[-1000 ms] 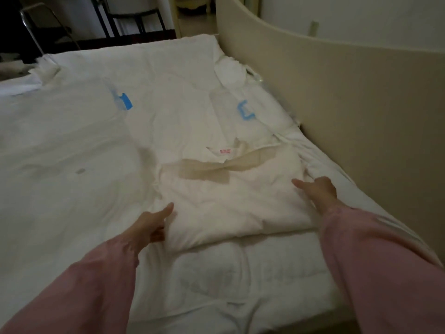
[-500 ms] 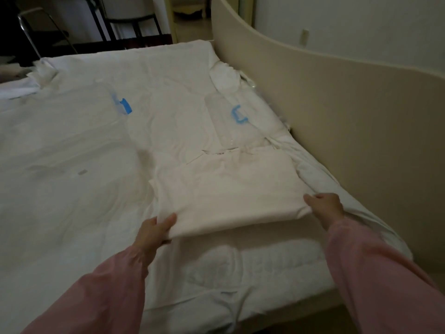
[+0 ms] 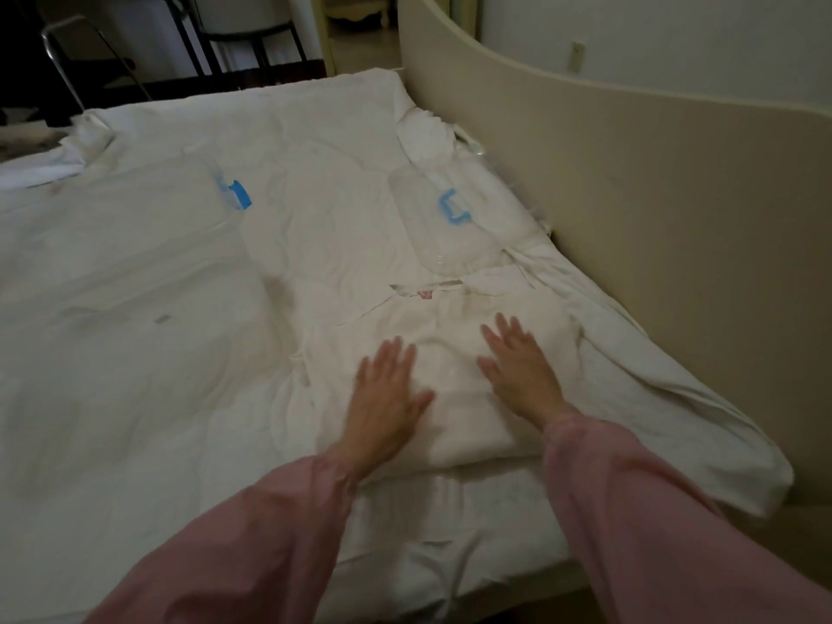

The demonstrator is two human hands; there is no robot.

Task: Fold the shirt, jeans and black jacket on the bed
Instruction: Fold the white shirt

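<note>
A white shirt (image 3: 454, 349) lies folded into a rectangle on the bed (image 3: 157, 353), near its right side, with a small red label at its far edge. My left hand (image 3: 387, 398) rests flat on the shirt's left half, fingers spread. Pressed flat on the right half is my right hand (image 3: 517, 371), fingers apart as well. Neither hand holds anything. Both arms wear pink sleeves. No jeans or black jacket show in the view.
A clear plastic bag with a blue handle (image 3: 454, 209) lies just beyond the shirt; another blue mark (image 3: 236, 193) sits further left. A cream curved bed board (image 3: 630, 195) runs along the right. Dark chairs (image 3: 243, 42) stand past the far edge.
My hands let go of the shirt's near corners after folding it over, then moved inward and now lie flat on top of it. The beige strip seen earlier is covered.
</note>
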